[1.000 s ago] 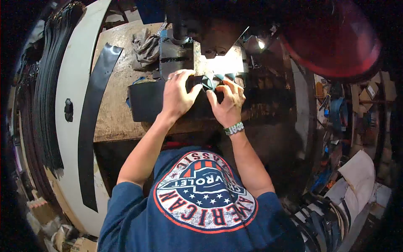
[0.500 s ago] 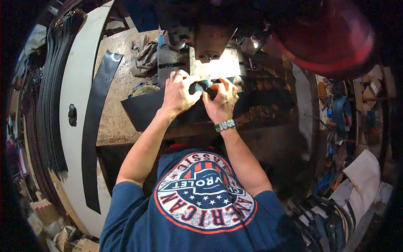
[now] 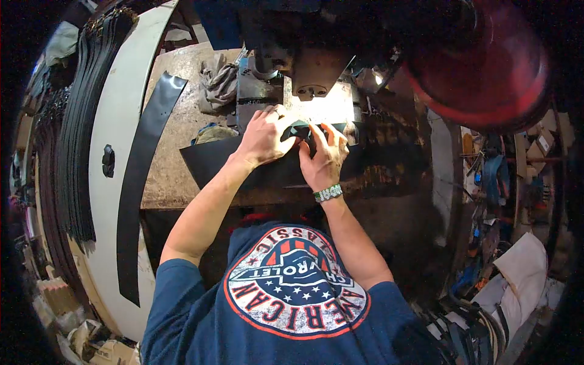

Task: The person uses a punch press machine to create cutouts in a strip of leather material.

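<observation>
A black sheet (image 3: 213,159) lies across the wooden table under a bright light, at the foot of a dark machine (image 3: 313,67). Both hands are at its far part, close together. My left hand (image 3: 264,137) has its fingers bent over the material, thumb toward the middle, pinching a dark folded piece. My right hand (image 3: 325,152), with a patterned band at the wrist, rests on the same material with its fingers apart. Between the hands the dark piece is bent up; its exact shape is hard to make out.
A long black strip (image 3: 146,176) lies along a pale board (image 3: 112,182) at left, beside hanging black strips (image 3: 91,128). A crumpled cloth (image 3: 219,82) is on the table (image 3: 173,176). A large red round object (image 3: 480,73) hangs at upper right.
The fingers of my right hand have opened out and stretched forward from their curled hold. My left hand stays by the black sheet. The whole view has shifted slightly.
</observation>
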The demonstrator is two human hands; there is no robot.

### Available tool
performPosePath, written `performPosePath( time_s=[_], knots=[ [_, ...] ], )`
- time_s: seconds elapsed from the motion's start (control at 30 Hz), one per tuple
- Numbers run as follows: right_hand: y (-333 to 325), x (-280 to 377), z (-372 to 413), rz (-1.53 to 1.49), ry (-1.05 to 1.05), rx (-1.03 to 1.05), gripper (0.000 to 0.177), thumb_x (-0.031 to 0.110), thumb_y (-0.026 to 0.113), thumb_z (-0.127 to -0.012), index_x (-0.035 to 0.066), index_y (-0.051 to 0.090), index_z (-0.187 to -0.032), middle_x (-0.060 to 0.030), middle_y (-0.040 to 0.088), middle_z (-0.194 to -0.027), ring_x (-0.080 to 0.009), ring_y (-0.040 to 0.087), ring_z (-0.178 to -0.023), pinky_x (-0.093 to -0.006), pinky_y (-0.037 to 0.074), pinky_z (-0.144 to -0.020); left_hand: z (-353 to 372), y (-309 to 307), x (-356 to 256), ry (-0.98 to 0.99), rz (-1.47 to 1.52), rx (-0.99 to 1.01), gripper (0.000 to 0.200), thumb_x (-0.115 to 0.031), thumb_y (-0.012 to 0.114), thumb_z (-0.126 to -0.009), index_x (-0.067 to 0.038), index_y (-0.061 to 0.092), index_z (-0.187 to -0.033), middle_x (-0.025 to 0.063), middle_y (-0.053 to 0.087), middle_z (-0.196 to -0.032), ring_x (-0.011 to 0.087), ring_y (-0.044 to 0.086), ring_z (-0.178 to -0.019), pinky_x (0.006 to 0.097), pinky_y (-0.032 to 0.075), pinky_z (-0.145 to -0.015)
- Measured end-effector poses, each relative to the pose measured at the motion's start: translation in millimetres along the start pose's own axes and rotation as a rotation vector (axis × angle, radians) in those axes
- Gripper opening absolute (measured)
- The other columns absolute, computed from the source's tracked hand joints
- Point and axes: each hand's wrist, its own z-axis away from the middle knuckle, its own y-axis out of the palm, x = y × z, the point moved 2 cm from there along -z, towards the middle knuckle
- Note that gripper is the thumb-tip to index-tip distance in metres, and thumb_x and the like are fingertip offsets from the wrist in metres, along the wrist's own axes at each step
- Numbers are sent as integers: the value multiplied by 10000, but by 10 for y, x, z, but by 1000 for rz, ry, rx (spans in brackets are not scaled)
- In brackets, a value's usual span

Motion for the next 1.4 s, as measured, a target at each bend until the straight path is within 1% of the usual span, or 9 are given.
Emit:
performPosePath(
  time_s=[0.4,0.53,0.57,0.67,0.93,1.2,1.27,1.33,1.4],
  knots=[
    [6,-103,-88,-6,-34,63,504,181,701,-760,97,607,-1248,-134,562,-1277,-364,491,-1161,-496,358,-1005,-129,-12,-6,-301,426,42,201,-79,739,-721,10,662,-884,160,675,-854,315,622,-829,370,497,-765],
    [43,-140,-82,-49,-11,40,507,214,689,-798,117,578,-1284,-132,553,-1302,-376,475,-1194,-511,333,-1023,-120,-124,-76,-552,681,-235,87,-61,722,-823,-7,658,-846,65,674,-807,143,602,-763,288,476,-728],
    [53,-141,-81,-67,-2,49,519,231,679,-813,129,561,-1308,-135,546,-1315,-386,460,-1216,-523,319,-1029,-80,-196,-28,-598,775,-335,70,-64,716,-862,-31,660,-889,39,661,-837,82,572,-771,241,449,-704],
    [-35,-50,-126,4,-61,-83,401,163,725,-785,67,643,-1165,-122,606,-1241,-327,525,-1168,-463,355,-1025,173,-451,36,-824,1421,-602,268,-8,645,-910,-64,583,-1164,102,673,-934,182,654,-746,268,505,-669],
    [-308,206,-104,-197,-190,-13,337,31,687,-808,53,656,-1143,-112,617,-1203,-308,556,-1122,-452,378,-1009,720,-702,81,-1001,1325,-605,329,-55,481,-1007,-112,529,-1327,174,697,-1049,279,736,-816,301,582,-635],
    [-176,905,-261,-493,-507,444,331,21,682,-782,63,673,-1110,-118,660,-1103,-307,624,-999,-389,502,-848,966,-905,-109,-905,1456,-223,195,-122,524,-960,24,605,-1060,129,699,-814,213,710,-674,242,513,-550],
    [-24,920,-153,-665,-223,499,175,83,650,-872,28,668,-1038,-78,700,-851,-250,662,-741,-333,519,-686,985,-991,-124,-945,1583,-219,291,-227,515,-991,33,616,-1072,95,667,-755,182,670,-614,232,489,-524],
    [59,961,-53,-1040,410,786,130,126,582,-972,27,666,-960,-83,706,-826,-155,647,-652,-272,496,-603,1144,-952,-26,-982,1720,-289,342,-276,500,-1005,35,623,-1078,87,657,-735,167,636,-564,236,482,-517],
    [156,936,16,-1290,601,849,160,172,581,-989,32,654,-963,-73,711,-831,-132,649,-655,-245,494,-598,1237,-917,8,-922,1477,-321,323,-238,563,-987,36,620,-1149,79,682,-871,126,613,-657,230,490,-602]
  ],
)
